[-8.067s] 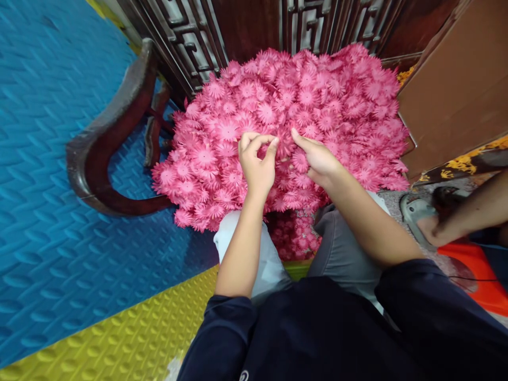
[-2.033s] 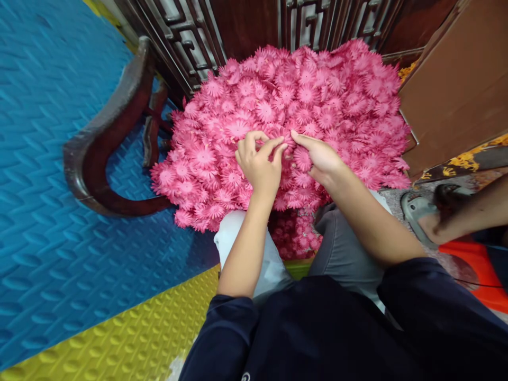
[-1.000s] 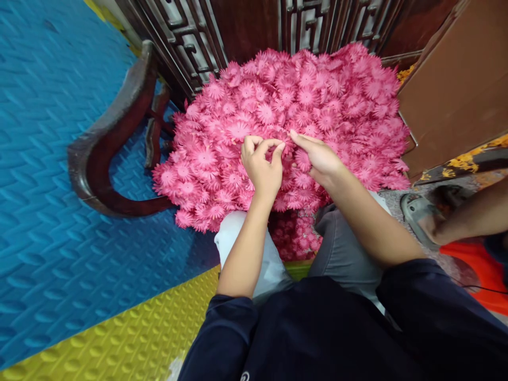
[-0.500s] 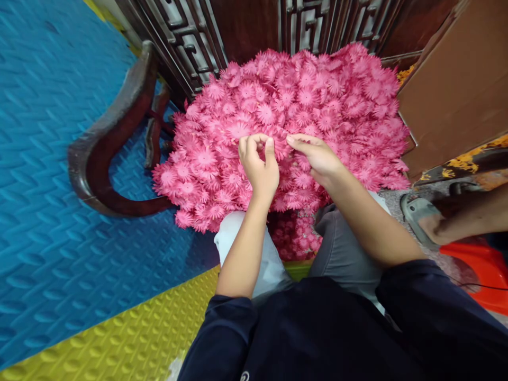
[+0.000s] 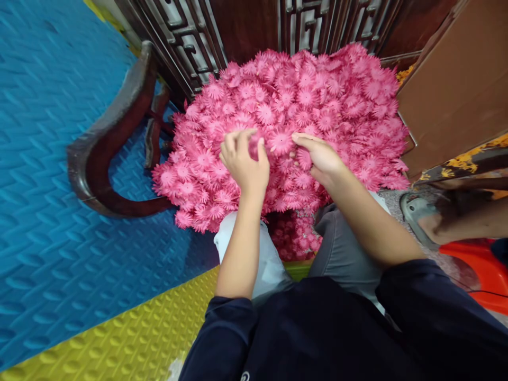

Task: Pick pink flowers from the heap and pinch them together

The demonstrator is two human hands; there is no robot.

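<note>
A broad heap of pink artificial flowers (image 5: 305, 97) spreads in front of me. Over its near middle, my left hand (image 5: 246, 160) has its thumb and fingers apart, with nothing between them. My right hand (image 5: 320, 156) is to the right of it, thumb and forefinger together at the edge of a pink flower (image 5: 281, 142). That flower faces up in the gap between my two hands. The other fingers of my right hand curl beneath, partly hidden among the petals.
A curved dark wooden arm (image 5: 95, 153) stands at the left on blue matting (image 5: 39, 211). Behind the heap is dark latticework (image 5: 190, 42). A brown board (image 5: 456, 84) and another person's sandalled foot (image 5: 424, 219) are at the right, near a red object (image 5: 486, 270).
My left hand has moved left and opened, away from my right hand. The flower between the hands now shows its face, and my right hand has shifted slightly right.
</note>
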